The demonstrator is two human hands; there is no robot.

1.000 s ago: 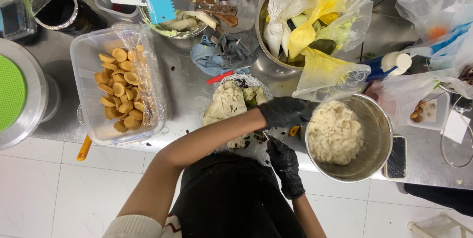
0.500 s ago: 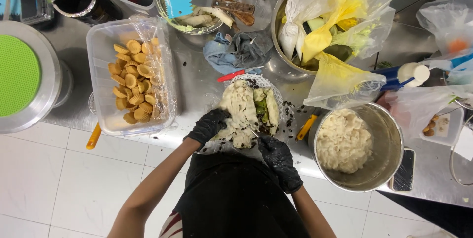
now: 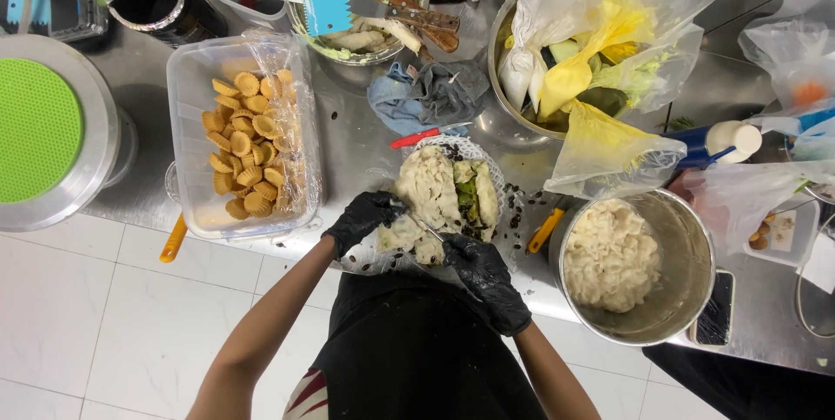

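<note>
Both black-gloved hands are working at a pale dough mound (image 3: pixel 432 198) with green filling, lying on a plate (image 3: pixel 487 163) at the steel counter's (image 3: pixel 357 137) near edge; the left hand (image 3: pixel 364 218) is curling its fingers against the dough's left side; the right hand (image 3: pixel 474 265) is pinching its lower edge. A metal bowl (image 3: pixel 674 298) of dough is sitting just right; a clear tub (image 3: pixel 196 90) of small pastry shells is standing left.

Steel counter (image 3: pixel 357 146) carries tub of shells (image 3: pixel 243 137), dough pot (image 3: pixel 674 298), rag (image 3: pixel 426 94).
</note>
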